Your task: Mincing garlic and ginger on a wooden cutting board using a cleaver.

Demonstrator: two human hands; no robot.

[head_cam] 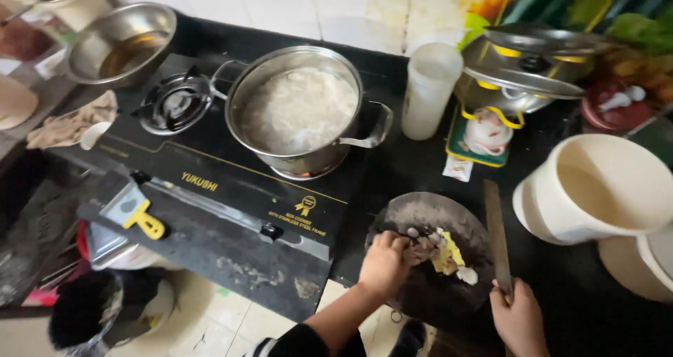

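Here, pale yellow chopped pieces [447, 255] lie heaped on the round dark board [420, 213].

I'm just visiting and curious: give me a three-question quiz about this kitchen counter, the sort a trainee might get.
1. True or false: the steel pot on the stove is empty.
2. Which hand holds the knife? A) left B) right C) neither
3. Fill in: the left hand gathers pale chopped pieces on a round dark ______.

Key:
1. False: it is full of a whitish, foamy liquid.
2. B: the right hand grips the handle, and the blade lies along the board's right edge.
3. Chopping board.
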